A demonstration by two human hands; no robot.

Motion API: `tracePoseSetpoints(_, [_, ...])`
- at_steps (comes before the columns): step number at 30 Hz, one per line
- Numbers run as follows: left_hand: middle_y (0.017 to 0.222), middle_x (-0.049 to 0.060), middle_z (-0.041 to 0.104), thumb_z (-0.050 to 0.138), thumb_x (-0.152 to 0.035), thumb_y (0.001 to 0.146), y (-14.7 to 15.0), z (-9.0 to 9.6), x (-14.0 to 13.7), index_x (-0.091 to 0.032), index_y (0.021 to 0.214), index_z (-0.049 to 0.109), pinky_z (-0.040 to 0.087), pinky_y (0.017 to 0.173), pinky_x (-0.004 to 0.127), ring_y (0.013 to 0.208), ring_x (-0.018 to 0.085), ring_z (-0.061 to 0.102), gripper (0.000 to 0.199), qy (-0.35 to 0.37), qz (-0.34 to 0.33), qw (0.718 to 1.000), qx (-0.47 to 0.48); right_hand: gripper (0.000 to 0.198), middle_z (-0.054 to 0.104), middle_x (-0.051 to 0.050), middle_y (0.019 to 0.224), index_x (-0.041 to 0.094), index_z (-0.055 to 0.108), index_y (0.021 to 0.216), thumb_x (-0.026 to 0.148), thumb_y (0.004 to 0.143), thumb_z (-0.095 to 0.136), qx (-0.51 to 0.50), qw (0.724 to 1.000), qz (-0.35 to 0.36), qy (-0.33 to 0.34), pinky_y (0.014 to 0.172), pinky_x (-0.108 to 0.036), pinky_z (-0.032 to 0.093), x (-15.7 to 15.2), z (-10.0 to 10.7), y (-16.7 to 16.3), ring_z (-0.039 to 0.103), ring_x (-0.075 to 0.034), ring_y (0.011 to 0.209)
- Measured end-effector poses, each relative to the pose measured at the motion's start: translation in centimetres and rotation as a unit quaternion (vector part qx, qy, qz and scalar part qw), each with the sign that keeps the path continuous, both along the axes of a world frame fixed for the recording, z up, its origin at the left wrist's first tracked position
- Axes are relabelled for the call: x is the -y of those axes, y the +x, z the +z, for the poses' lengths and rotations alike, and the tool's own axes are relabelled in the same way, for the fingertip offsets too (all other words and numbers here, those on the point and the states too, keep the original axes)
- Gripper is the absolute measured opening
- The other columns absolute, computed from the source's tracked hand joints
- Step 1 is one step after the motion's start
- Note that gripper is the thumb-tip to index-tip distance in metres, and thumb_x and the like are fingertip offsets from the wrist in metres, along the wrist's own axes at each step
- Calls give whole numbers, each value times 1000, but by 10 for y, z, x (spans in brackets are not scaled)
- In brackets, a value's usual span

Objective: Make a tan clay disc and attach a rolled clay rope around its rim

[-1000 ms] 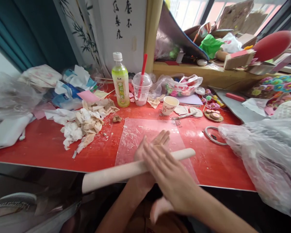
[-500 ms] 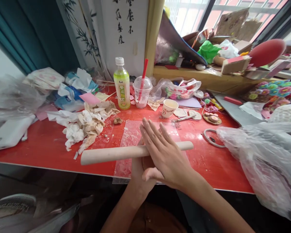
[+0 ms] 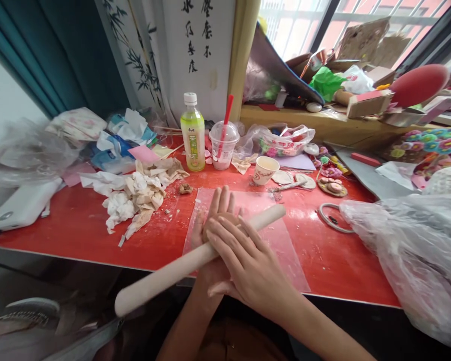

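Head view. Left hand (image 3: pixel 210 272) underneath, palm up, fingers straight and spread a little. Right hand (image 3: pixel 244 255) lies flat across it, fingers extended, thumb off to the side. Neither is curled round anything. Rolling pin (image 3: pixel 165 276) sits between the palms, in the air at the near side of the surface (image 3: pixel 338 265), long end toward 8 o'clock, short end toward 2. Brown clay lump (image 3: pixel 225 219) on the left palm, past the pin, partly under the right fingers; can't tell if the pin presses on it.

Changed: half a second ago the pin was near level and the right hand covered most of the left fingers; now the pin slants and the right hand is farther back, so left fingertips and lump show. Probably the palms are sliding past each other and turning the pin; lump now less covered.

Edges/room: pin's 8 o'clock end hangs beyond the surface's near edge; other end is above the plastic sheet (image 3: pixel 285 250). Tightest at 10, crumpled tissues (image 3: pixel 143 193). Paper cup (image 3: pixel 266 170) at 1, green-tea bottle (image 3: pixel 193 138) at 11. Widest gap at 3, up to the plastic bag (image 3: pixel 409 250).
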State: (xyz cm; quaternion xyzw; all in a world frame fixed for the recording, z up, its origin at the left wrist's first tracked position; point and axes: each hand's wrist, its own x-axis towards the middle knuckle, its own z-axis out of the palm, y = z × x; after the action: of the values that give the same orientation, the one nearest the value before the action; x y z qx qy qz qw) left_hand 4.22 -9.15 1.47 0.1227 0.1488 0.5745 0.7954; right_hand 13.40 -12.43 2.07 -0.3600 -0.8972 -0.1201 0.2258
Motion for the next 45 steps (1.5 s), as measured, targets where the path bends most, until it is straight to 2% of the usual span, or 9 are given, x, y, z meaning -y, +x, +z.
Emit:
tracePoseSetpoints(4, [149, -6, 34, 15, -42, 95, -7, -8, 0, -28, 141, 34, 24, 114, 32, 142, 13, 18, 52, 65, 83, 994, 18, 21, 65, -7, 119, 11, 59, 107, 14, 92, 45, -70, 994, 64, 61, 117, -41, 19, 8, -8, -1, 51, -18, 121])
tracePoseSetpoints(9, [148, -3, 37, 19, -41, 95, -9, -14, -2, -26, 139, 38, 26, 113, 35, 140, 16, 27, 50, 68, 98, 993, 14, 18, 71, -8, 90, 11, 59, 98, 9, 89, 43, -131, 980, 106, 108, 108, -43, 37, 9, 0, 10, 61, -19, 102])
tracePoseSetpoints(17, [151, 1, 31, 27, -45, 93, -10, -10, 8, -19, 141, 34, 28, 114, 33, 139, 20, 29, 55, 60, 180, 982, 10, 39, 65, -11, 100, 19, 53, 125, 18, 86, 58, -152, 947, -225, 169, 79, -37, 53, -1, -3, 92, 64, -24, 93])
tracePoseSetpoints(28, [149, -10, 33, 18, -40, 96, -10, -10, 7, -34, 129, 47, 27, 115, 39, 142, 17, 21, 45, 127, 145, 981, 8, 39, 64, -16, 97, 10, 60, 119, 33, 94, 40, 13, 902, -431, -3, 74, -42, 50, -3, -69, 174, 61, -28, 83])
tracePoseSetpoints(33, [147, -8, 38, 22, -39, 95, -9, -8, 10, -33, 126, 50, 30, 114, 39, 137, 20, 33, 42, 143, 110, 983, -32, 51, 43, -18, 138, 13, 53, 128, 42, 86, 54, -295, 868, -381, -121, 107, -55, 25, -4, -54, 149, 35, -36, 130])
tracePoseSetpoints(37, [140, -4, 48, 29, -37, 95, 2, -4, 15, -33, 124, 51, 34, 112, 42, 131, 22, 43, 37, 142, 63, 987, -37, 60, 62, -10, 120, 23, 61, 115, 66, 87, 29, -593, 689, -159, -385, 95, -47, 45, 1, -30, 83, 56, -27, 115])
tracePoseSetpoints(39, [136, -3, 52, 34, -34, 94, 10, -2, 17, -32, 124, 51, 36, 110, 42, 129, 21, 46, 34, 141, 37, 988, -57, 58, 67, -9, 113, 20, 65, 107, 66, 86, 35, -715, 413, -19, -563, 96, -42, 45, 3, -26, 49, 60, -24, 110])
tracePoseSetpoints(42, [132, -1, 57, 46, -25, 92, 13, 1, 17, -30, 124, 51, 38, 109, 40, 126, 19, 49, 34, 177, 39, 964, -194, 43, 73, -1, 92, 24, 69, 93, 57, 88, 42, -757, 297, 31, -581, 91, -34, 49, 6, -26, 17, 67, -17, 92])
tracePoseSetpoints(45, [138, 0, 50, 49, -20, 90, 3, 2, 14, -28, 124, 53, 32, 112, 39, 134, 19, 38, 35, 302, 181, 822, -448, 37, 74, -3, 89, 21, 70, 93, 49, 87, 48, -788, 180, 74, -584, 95, -36, 47, 9, -28, 7, 66, -19, 98])
